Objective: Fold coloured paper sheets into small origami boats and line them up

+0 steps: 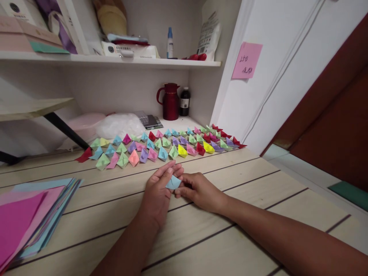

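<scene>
A small light-blue folded paper piece is pinched between both my hands just above the wooden floor. My left hand has its fingers closed on the piece's left side, fingertips pointing up and right. My right hand grips the right side with thumb and fingers. Just beyond them lie rows of several small folded paper boats in many colours, spread from left to right.
A stack of coloured paper sheets lies at the left. A red jug and a dark bottle stand at the back under a white shelf. A pink sticky note is on the white door.
</scene>
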Action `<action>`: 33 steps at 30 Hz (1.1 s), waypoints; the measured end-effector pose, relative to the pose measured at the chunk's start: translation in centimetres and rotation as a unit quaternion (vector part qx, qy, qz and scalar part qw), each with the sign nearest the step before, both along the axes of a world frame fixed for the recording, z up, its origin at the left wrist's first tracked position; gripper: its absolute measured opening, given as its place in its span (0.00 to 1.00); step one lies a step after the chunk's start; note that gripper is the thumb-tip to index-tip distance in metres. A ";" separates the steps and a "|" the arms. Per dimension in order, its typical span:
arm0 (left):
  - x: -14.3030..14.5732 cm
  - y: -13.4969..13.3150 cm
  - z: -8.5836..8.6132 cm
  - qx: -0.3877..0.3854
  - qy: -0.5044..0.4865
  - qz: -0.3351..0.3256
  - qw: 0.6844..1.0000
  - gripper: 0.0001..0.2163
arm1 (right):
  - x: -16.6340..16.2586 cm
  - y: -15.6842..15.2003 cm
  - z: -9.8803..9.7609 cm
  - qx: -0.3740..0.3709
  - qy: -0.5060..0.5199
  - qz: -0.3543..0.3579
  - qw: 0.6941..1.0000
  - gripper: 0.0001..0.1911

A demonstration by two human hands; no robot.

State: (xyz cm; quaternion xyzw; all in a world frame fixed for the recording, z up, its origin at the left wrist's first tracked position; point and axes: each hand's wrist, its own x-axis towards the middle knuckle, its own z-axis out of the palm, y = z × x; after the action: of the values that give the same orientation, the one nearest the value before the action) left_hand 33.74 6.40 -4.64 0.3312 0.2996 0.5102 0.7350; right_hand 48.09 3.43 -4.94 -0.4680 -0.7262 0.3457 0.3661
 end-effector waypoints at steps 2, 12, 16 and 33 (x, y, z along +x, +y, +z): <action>0.0 0.0 0.0 0.000 -0.003 0.000 1.000 0.11 | 0.0 0.0 -0.1 0.003 -0.001 0.001 1.000 0.06; 0.0 0.1 0.1 -0.004 -0.004 0.000 1.000 0.10 | 0.1 0.1 -0.1 0.003 -0.011 0.001 1.000 0.05; 0.0 0.0 0.2 -0.006 -0.003 -0.001 1.000 0.11 | 0.1 0.1 -0.1 0.000 -0.007 0.004 1.000 0.06; -0.1 0.0 0.1 -0.007 -0.006 -0.005 1.000 0.10 | 0.1 0.1 -0.2 -0.006 -0.007 -0.002 1.000 0.08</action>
State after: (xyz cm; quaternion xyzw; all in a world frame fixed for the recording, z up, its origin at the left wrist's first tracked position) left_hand 33.68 6.44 -4.50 0.3243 0.2975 0.5062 0.7417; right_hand 48.22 3.51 -5.09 -0.4737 -0.7260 0.3460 0.3589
